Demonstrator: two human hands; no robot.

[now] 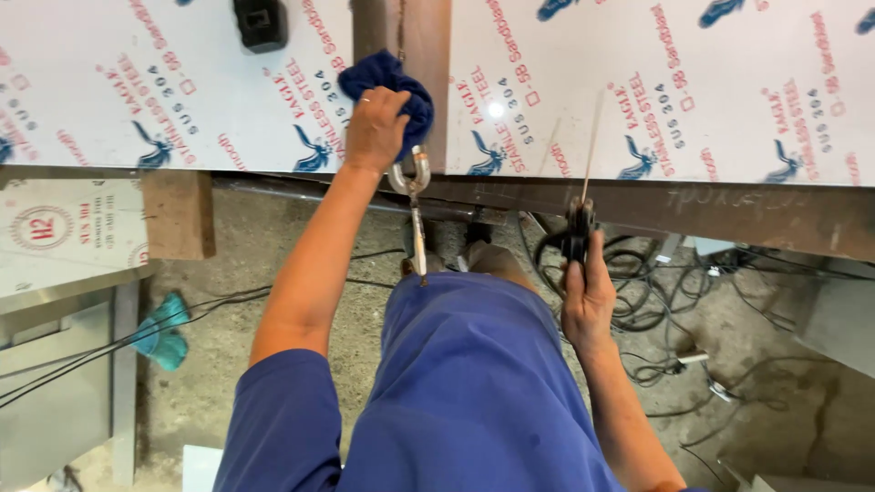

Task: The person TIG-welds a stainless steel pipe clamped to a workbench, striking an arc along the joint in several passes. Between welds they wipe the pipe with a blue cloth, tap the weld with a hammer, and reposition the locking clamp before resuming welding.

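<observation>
A: What is being held by the left hand (374, 128)?

B: A dark blue cloth (401, 87) is being clenched in its grip and pressed against the brown strip (428, 55) showing between two film-covered steel sheets (182, 82) lying on the tabletop. The cloth is being bunched under the fingers, just past the knuckles, at the near edge of the sheets.

A: How is it judged to handle?

B: It is being taken for soft and light, easily crumpled, so a fistful anywhere is thought enough. A metal clamp (412, 182) is hanging just below the wrist, touching or nearly touching it.

A: And the right hand (588, 292)?

B: It is being closed around a black torch-like tool (577, 232), held upright below the tabletop's edge, with a thin rod (592, 146) rising from it across the right-hand sheet. The tool is judged stiff and light; its cable (629, 264) is being trailed toward the floor (237, 273), so the handle is the safe place for the grip.

A: How far apart are the two?

B: They are being kept well apart, cloth left, tool right.
</observation>
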